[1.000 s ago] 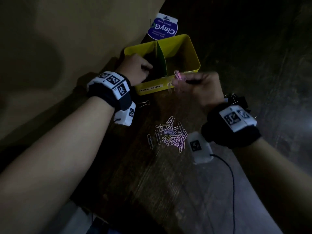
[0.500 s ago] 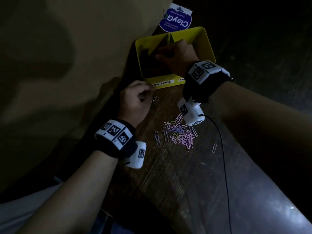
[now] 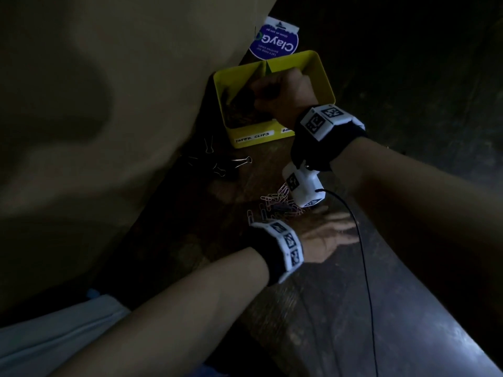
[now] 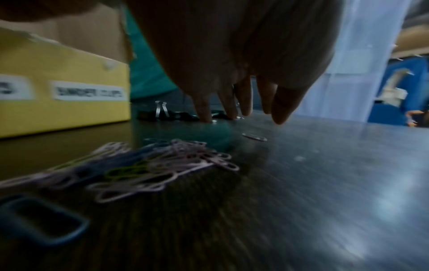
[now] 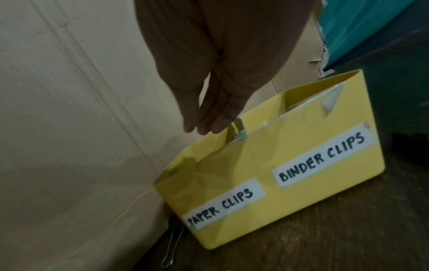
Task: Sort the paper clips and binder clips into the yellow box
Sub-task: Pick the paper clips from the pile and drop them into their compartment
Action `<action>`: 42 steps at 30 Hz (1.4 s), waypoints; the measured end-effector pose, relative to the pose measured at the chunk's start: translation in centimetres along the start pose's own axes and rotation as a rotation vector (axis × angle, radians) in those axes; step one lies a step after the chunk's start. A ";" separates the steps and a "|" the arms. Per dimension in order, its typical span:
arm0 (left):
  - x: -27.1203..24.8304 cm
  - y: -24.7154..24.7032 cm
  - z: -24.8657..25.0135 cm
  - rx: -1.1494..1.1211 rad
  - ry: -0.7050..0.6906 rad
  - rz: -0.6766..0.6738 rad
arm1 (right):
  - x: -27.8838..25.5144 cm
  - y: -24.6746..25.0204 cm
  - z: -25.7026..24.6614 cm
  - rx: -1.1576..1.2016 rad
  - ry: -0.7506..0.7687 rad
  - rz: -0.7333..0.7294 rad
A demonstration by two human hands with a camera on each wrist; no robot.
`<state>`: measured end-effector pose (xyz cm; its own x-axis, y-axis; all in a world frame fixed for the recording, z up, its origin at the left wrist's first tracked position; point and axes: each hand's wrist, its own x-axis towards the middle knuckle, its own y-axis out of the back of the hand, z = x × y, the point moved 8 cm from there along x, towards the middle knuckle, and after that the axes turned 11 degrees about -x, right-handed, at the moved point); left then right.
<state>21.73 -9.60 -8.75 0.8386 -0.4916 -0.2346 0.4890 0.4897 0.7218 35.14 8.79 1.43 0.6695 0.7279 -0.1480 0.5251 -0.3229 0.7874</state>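
My right hand (image 3: 283, 91) was over the yellow plastic box (image 3: 325, 77), above the left compartment labelled PAPER CLIPS. From the wrist view the fingers (image 5: 213, 119) looked straight and together, pointing down just above the rim, and I couldn't see anything in them.

My left hand (image 3: 324, 238) was down low over the dark wooden bench (image 3: 340, 308), fingers (image 4: 243, 99) spread and relaxed, gripping nothing, tips right at the surface.

The pile of pastel wire paper clips (image 4: 157, 165) sat on the bench between my left wrist and the box, and one loose clip (image 4: 254, 137) lay apart from it near my fingertips. A few black binder clips with silver handles (image 3: 217, 161) were on the bench just beside the box's front left corner, up against the cardboard wall (image 3: 109, 104). It was pretty dark, so the box contents were hard to make out.
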 end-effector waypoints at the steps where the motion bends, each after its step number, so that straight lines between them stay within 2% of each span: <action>1: 0.2 -0.9 0.1 0.102 0.000 -0.052 | -0.2 -0.2 -0.3 -0.012 0.017 -0.011; 2: 0.3 -1.9 -0.1 0.176 0.006 -0.095 | -0.4 -0.2 -0.4 -0.021 0.034 -0.018; 5: -0.8 -3.3 -1.9 0.209 0.057 -0.176 | -1.3 0.3 -0.3 -0.016 0.079 0.004; 8: -3.3 -2.5 -4.2 0.292 0.062 -0.176 | -2.5 1.1 0.8 -0.004 0.100 0.017; 11: -5.7 -0.5 -5.7 0.340 0.014 -0.041 | -4.3 1.7 2.3 0.044 0.116 0.066; 14: -7.2 0.8 -7.0 0.401 0.001 0.027 | -6.7 1.0 4.3 0.066 0.130 0.108; 16: -7.2 2.9 -7.6 0.355 0.076 0.138 | -8.2 -0.2 5.9 0.020 0.161 0.083; 18: -6.5 4.5 -8.2 0.290 0.221 0.199 | -9.8 -1.1 6.8 -0.038 0.226 0.087; 20: -5.5 4.4 -8.8 0.243 0.340 0.147 | -11.1 -2.0 7.4 -0.104 0.307 0.092; 21: -5.2 4.0 -9.0 0.230 0.373 0.102 | -11.6 -2.5 7.8 -0.127 0.297 0.074; 23: -5.2 3.1 -9.0 0.186 0.366 0.052 | -12.3 -3.8 9.4 -0.142 0.157 -0.055; 25: -6.4 2.6 -9.2 0.142 0.308 0.079 | -13.7 -6.0 11.2 -0.208 0.024 -0.306; 28: -9.0 2.3 -9.1 0.112 0.220 0.107 | -16.5 -8.7 12.1 -0.318 -0.046 -0.628; 30: -10.4 2.2 -9.3 0.049 0.255 0.134 | -17.7 -9.7 11.5 -0.334 -0.025 -0.694; 34: -13.7 3.9 -9.8 -0.095 0.559 0.470 | -17.4 -9.9 10.8 -0.382 0.037 -0.601; 37: -14.4 2.3 -9.0 -0.228 0.731 0.481 | -16.4 -9.0 11.2 -0.323 0.007 -0.421; 39: -13.4 1.6 -8.1 -0.265 0.750 0.473 | -16.3 -8.7 11.3 -0.292 -0.061 -0.359; 42: -11.8 1.8 -8.1 -0.282 0.774 0.492 | -16.5 -9.2 10.8 -0.273 -0.129 -0.342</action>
<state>14.63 2.92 -9.90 0.8419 0.3781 -0.3850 -0.0052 0.7191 0.6949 24.93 -6.74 -9.82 0.5504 0.6784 -0.4866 0.5815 0.1067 0.8065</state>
